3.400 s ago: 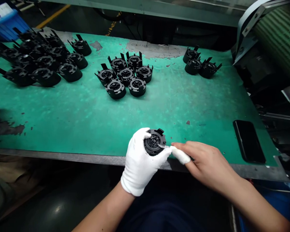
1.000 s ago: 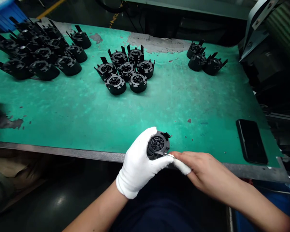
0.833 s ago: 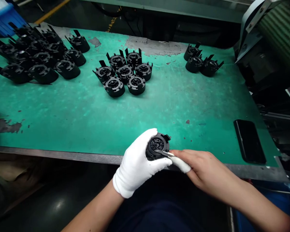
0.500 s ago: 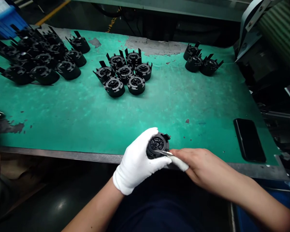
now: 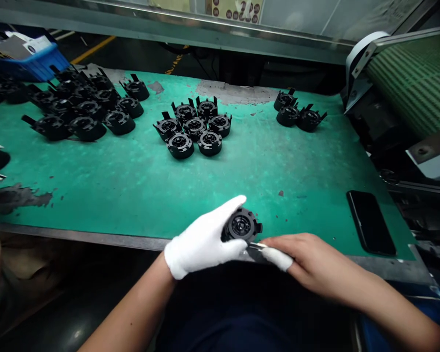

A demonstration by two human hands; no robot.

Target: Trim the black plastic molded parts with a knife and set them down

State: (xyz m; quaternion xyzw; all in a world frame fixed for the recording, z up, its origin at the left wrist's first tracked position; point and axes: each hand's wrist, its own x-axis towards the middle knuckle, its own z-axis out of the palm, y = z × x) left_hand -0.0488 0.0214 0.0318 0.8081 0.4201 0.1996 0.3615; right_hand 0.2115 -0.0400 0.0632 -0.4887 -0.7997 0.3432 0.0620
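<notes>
Gripping the part (image 5: pixel 242 226) well left of the phone (image 5: pixel 371 222), the gloved left hand (image 5: pixel 204 244) has its fingers clamped around it. The right hand (image 5: pixel 312 260), nearer the phone, pinches a blade (image 5: pixel 255 246) between thumb and forefinger by the part's lower rim; contact is unclear. The part looks mid-work, not yet set down; whether the trio (image 5: pixel 288 116) and the seven (image 5: pixel 195 126), both beyond and left of the phone, are finished cannot be told. Since half a second ago, the part's tab (image 5: pixel 258 228) has turned more phone-ward and the blade has left its face.
</notes>
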